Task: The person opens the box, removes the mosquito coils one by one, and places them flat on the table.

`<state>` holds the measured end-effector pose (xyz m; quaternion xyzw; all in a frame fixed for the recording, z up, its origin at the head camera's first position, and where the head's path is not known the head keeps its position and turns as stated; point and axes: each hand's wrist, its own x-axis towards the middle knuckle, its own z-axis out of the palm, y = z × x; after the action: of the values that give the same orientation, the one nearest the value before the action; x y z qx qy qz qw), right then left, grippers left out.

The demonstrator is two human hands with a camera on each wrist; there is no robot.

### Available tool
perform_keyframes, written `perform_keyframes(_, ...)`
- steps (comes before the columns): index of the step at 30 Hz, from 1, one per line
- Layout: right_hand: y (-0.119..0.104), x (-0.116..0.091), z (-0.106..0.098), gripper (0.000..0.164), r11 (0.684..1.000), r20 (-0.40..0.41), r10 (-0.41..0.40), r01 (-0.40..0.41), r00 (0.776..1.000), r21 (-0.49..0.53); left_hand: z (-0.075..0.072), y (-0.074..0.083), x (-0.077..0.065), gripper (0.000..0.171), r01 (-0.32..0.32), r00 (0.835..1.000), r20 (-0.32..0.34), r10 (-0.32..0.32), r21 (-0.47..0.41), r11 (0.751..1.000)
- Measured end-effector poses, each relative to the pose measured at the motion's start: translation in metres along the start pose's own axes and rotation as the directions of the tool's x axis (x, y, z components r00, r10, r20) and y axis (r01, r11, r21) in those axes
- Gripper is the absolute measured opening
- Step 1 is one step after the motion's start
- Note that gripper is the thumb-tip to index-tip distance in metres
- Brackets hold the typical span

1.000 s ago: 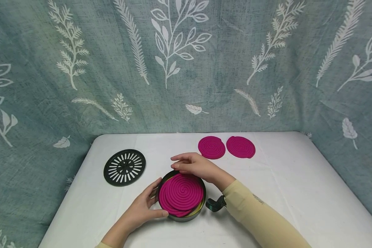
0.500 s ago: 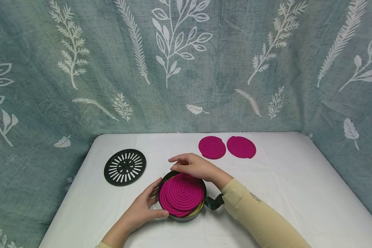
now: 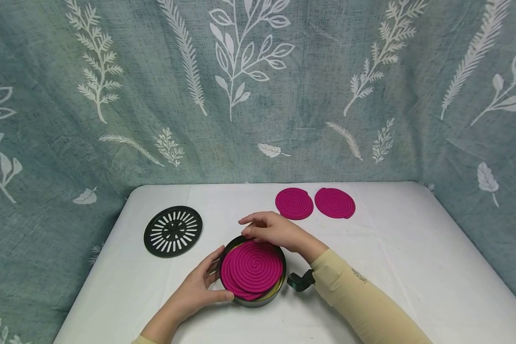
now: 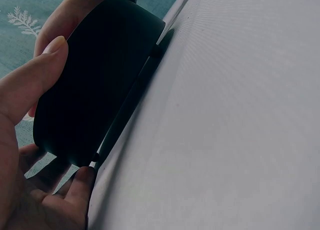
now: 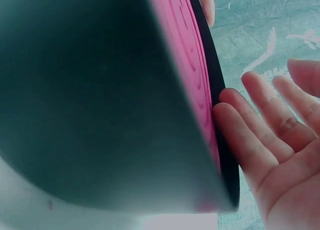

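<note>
A round black container (image 3: 250, 303) stands on the table at the middle front, magenta spiral coasters (image 3: 256, 266) stacked inside it with a strip of yellow showing below them. My left hand (image 3: 206, 282) grips its left side, thumb at the near rim and fingers round the wall. In the left wrist view the container's dark side (image 4: 100, 79) lies between that thumb and the fingers. My right hand (image 3: 279, 231) reaches over the far rim. Its fingers are extended and the fingertips (image 5: 230, 117) touch the rim in the right wrist view, with the thumb away from it.
Two more magenta spiral coasters (image 3: 294, 204) lie side by side at the back of the white table (image 3: 391, 267). A black slotted disc (image 3: 173, 232) rests at the left. A patterned green-blue cloth (image 3: 309, 143) hangs behind and at both sides.
My right hand has shifted slightly left and back right again along the far rim. The left hand, container and coasters stay in place.
</note>
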<state>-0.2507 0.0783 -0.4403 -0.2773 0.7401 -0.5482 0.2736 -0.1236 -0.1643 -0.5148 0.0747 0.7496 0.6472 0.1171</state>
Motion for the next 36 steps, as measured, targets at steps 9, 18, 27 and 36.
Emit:
perform_keyframes(9, 0.0011, -0.0002, -0.0013, 0.031, 0.996, -0.016, -0.004, 0.002, 1.0, -0.085, -0.0003, 0.0004, -0.0003, 0.112, -0.005, 1.0, 0.004, 0.005, 0.0, 1.0)
perform_keyframes(18, 0.0008, 0.0005, 0.0008, 0.03, 0.994, 0.024, -0.011, 0.013, 1.0, -0.105, -0.0002, 0.002, -0.0009, 0.112, 0.0, 1.0, 0.002, 0.0, 0.005, 1.0)
perform_keyframes(27, 0.0004, 0.0021, 0.002, 0.03, 0.98, 0.021, -0.031, 0.035, 0.999, -0.197, -0.0001, 0.0015, -0.0004, 0.111, -0.008, 1.0, 0.0, 0.008, 0.009, 1.0)
perform_keyframes(36, -0.0037, 0.0032, 0.007, 0.03, 0.958, 0.043, -0.047, 0.058, 0.998, -0.282, 0.0, 0.0019, -0.0006, 0.112, 0.0, 1.0, 0.001, 0.0, 0.004, 1.0)
